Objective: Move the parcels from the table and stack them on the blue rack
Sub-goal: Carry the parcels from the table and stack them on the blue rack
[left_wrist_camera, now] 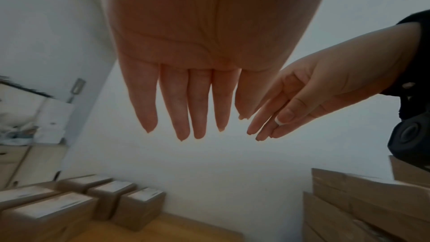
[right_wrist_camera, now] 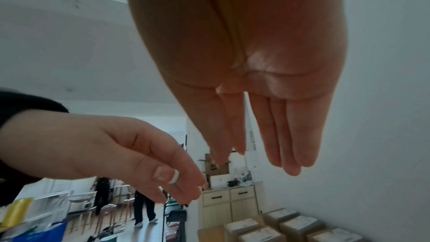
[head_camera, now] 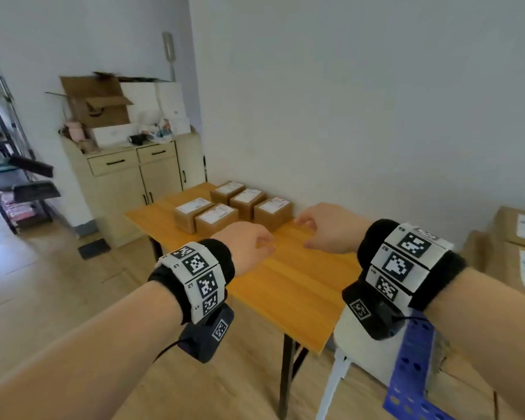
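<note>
White walls close off the far and right sides of the room, and a wooden table stands against the right wall on dark legs. Five parcels sit at the far end of the table, brown boxes with white labels on top, packed close together in two rows: two on the left, three on the right. None has been lifted.

Both hands hang over the near-middle of the table, short of the parcels and touching nothing. The left hand is just near of the nearest left parcel; its fingers point out almost straight and side by side, holding nothing. The right hand hovers beside the nearest right parcel, its fingers also stretched out loosely and empty. The two hands are near each other but apart. Each wrist wears a black band with white marker tiles and a small camera underneath.

A strip of the blue rack, with rows of holes, shows at the near right, below the right wrist, next to a white chair. Larger brown cartons are stacked to the right, along the wall. Beyond the far end of the table stands a pale cabinet with clutter and an open box on top. A dark shelving unit lines the far left.
</note>
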### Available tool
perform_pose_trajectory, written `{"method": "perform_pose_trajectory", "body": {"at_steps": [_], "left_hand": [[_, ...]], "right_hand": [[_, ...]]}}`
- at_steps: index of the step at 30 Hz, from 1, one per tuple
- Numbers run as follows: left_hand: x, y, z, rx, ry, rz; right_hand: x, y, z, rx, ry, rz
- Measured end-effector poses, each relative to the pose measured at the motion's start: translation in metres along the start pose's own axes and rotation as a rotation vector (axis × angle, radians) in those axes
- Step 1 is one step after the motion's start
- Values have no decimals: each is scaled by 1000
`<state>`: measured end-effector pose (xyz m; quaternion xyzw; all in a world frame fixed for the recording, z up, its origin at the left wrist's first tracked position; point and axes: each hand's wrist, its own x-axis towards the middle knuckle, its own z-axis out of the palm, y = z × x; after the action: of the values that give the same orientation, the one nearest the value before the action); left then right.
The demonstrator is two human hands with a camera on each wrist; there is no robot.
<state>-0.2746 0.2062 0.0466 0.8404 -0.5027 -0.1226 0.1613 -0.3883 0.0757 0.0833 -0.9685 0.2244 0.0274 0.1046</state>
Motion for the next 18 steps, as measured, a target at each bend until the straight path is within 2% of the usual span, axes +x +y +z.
{"method": "perform_pose_trajectory", "body": {"at_steps": [7, 12, 18], "left_hand": [[55, -101, -8, -28, -46, -138], [132, -170, -22, 67, -100, -180], [225, -242, -38, 73, -119, -254]], "right_hand": [[124, -37, 34, 62, -88, -111], [238, -41, 58, 147, -126, -137], [357, -41, 84, 224, -210, -75]]}}
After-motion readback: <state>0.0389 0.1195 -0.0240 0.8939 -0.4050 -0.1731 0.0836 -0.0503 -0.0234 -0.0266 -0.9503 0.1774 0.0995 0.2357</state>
